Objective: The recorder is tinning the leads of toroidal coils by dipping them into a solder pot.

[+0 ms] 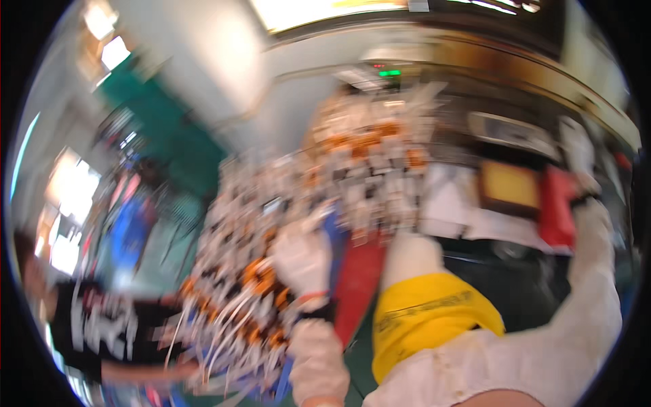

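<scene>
My left hand (303, 261), in a white glove with a dark band at the wrist, is over a dense spread of small white, black and orange parts (234, 234). Motion smears its fingers, so whether it grips one of them does not show. Stretched far out to the right is my right hand (577, 148), also pale-gloved with a black wristband. It is close to a red object (557, 209), and its fingers are too blurred to read. Beside my left hand runs a long red strip (359, 281) with a blue edge. Yellow cloth (434, 315) with dark print wraps my white-clothed body.
A yellow-topped dark box (510, 186) and white sheets (449, 200) lie on the right. Behind the parts glows a green display (389, 72). At left another person in a black printed shirt (112, 322) has a forearm near the parts. A blue object (130, 230) stands beyond.
</scene>
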A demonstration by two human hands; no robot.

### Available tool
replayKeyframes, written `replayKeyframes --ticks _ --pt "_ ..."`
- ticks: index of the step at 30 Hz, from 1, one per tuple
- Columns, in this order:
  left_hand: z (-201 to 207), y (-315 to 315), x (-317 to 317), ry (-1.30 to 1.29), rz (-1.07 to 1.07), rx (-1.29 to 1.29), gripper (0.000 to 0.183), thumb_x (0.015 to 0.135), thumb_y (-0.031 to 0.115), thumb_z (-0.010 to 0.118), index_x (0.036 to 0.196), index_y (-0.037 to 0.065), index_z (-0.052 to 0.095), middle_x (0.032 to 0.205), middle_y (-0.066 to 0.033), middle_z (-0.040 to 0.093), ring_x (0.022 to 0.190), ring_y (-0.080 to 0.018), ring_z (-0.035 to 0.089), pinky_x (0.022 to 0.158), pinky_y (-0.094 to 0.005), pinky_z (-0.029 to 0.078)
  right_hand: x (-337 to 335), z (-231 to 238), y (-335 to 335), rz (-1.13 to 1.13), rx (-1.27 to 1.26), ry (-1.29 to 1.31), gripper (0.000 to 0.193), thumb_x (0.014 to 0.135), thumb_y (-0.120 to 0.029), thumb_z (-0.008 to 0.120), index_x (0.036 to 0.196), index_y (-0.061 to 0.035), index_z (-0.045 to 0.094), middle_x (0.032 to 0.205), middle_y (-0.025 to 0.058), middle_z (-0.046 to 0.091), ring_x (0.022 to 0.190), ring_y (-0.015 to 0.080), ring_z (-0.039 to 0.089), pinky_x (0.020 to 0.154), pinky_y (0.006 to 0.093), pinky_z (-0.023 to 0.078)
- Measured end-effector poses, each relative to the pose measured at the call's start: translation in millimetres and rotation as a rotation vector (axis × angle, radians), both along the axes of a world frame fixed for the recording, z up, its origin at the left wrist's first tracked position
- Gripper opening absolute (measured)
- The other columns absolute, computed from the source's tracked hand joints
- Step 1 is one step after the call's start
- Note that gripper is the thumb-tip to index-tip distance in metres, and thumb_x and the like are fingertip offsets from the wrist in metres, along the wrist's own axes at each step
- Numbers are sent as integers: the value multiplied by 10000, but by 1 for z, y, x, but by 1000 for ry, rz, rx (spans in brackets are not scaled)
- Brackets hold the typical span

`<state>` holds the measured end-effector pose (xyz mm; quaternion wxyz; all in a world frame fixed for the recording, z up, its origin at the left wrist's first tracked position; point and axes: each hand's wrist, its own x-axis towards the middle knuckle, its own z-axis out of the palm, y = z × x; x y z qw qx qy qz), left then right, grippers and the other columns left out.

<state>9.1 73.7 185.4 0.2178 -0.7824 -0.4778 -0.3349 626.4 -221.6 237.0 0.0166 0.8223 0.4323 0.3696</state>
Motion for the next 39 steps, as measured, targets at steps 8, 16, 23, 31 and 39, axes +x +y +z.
replayKeyframes --ticks 8,16,23,31,39 --pt "-4 0 -11 183 39 50 431 851 270 647 1236 91 567 1146 -111 588 976 -313 585 853 -445 463 -20 9 22 172 904 765 219 933 -243 563 1082 -126 673 796 99 689 683 215 673 660 333 518" --pt "-5 -3 -9 177 44 5 439 848 267 647 1249 103 574 1145 -125 593 1003 -319 585 876 -444 453 -13 -17 7 90 914 845 232 941 -243 565 1097 -109 674 849 94 708 794 183 684 719 299 513" --pt "2 -3 -7 155 23 29 392 842 266 650 1187 87 596 1106 -142 609 978 -335 592 833 -458 460 -27 -29 -9 399 1365 1490 338 1003 -273 502 1260 -67 576 1086 120 667 948 194 662 853 333 538" --pt "-3 -2 -1 121 25 -11 398 803 302 683 1147 125 589 1083 -118 603 923 -316 590 821 -453 454 -15 -122 -135 586 1357 1900 389 1031 -357 443 1276 -70 536 1057 -1 582 859 118 543 791 279 449" --pt "-5 1 -9 89 62 -36 424 786 318 686 1163 147 591 1085 -89 596 973 -304 576 863 -456 443 -19 -151 -125 601 1538 1790 334 1026 -275 481 1203 -7 573 913 48 606 743 133 496 724 275 415"
